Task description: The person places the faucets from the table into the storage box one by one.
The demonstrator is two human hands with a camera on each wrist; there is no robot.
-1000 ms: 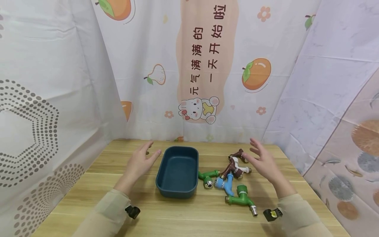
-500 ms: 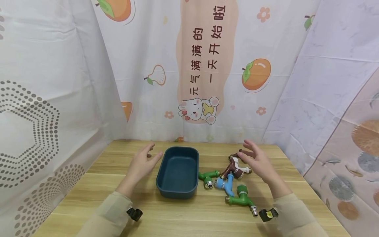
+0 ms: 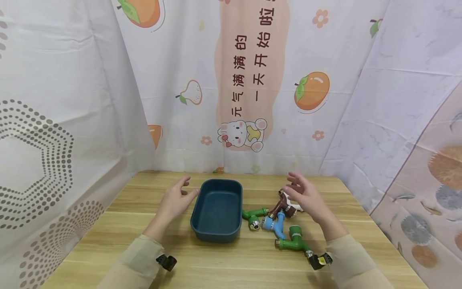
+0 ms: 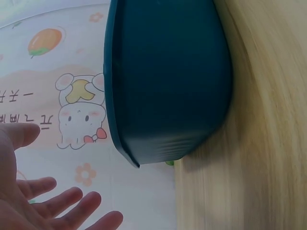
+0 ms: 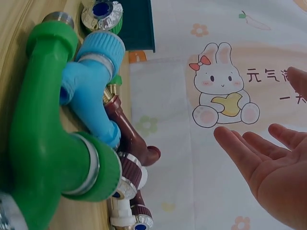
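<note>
On the wooden table point(image 3: 231, 257), I hold my left hand point(image 3: 177, 199) just beside the left rim of a dark teal plastic tub point(image 3: 217, 209), fingers straight and relaxed, gripping nothing; from the left wrist view the palm point(image 4: 29, 201) faces the tub's outer wall point(image 4: 168, 81) with a gap between them. My right hand point(image 3: 302, 194) hovers over the far end of a pile of plastic faucets to the right of the tub, fingers spread and loose, holding nothing; the right wrist view shows the open palm point(image 5: 273, 167) above the fittings, apart from them. Directly beneath that hand lies a brown-and-white faucet point(image 3: 283, 203), partly hidden by the fingers, so I cannot tell whether they touch it. Nearer me sit a blue faucet point(image 3: 274, 224), a green faucet point(image 3: 294, 240) with a metal spout, and a second green fitting point(image 3: 254, 216) lying just beside the tub's right wall. A printed curtain point(image 3: 252, 80) with oranges, a pear and a cartoon rabbit hangs behind the table. Small black clips show at both beige sleeves.
</note>
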